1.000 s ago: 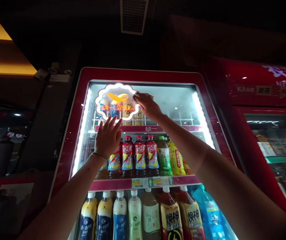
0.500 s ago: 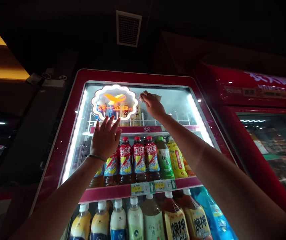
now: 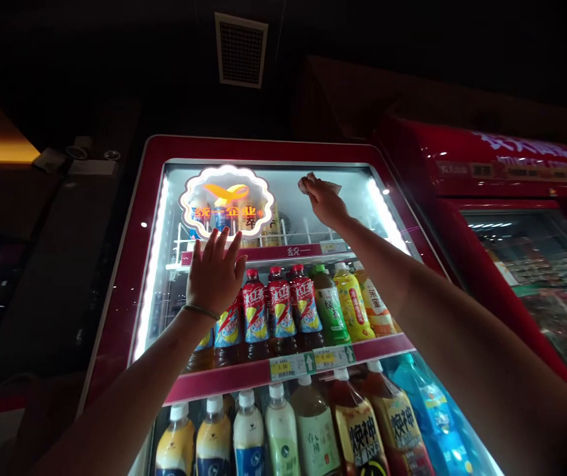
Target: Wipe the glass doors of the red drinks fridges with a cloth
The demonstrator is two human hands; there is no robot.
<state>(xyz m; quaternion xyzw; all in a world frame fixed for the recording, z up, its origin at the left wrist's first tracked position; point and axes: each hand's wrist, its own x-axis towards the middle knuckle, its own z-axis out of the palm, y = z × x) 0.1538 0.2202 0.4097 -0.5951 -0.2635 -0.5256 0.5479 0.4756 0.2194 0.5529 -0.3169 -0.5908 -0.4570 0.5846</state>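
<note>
A lit drinks cooler with a glass door and a red frame [image 3: 273, 149] stands in front. My left hand [image 3: 216, 274] lies spread against the glass, just below the glowing scalloped sign [image 3: 227, 201], with a dark band at its wrist. Up and to the right, my right hand [image 3: 327, 203] is closed on a crumpled pale cloth [image 3: 330, 186] at the upper part of the door. Behind the glass, red-capped bottles [image 3: 280, 304] and a green-capped bottle [image 3: 330, 307] stand on the middle shelf.
White-capped bottles [image 3: 248, 436] line the lower shelf, with large blue bottles [image 3: 432, 413] at its right. A second red cooler [image 3: 501, 158] stands to the right. A vent [image 3: 241, 50] is in the dark ceiling. Orange light shows at the upper left.
My right hand has moved right across the top of the glass with the cloth. My left hand stays spread below the sign. The view has shifted slightly.
</note>
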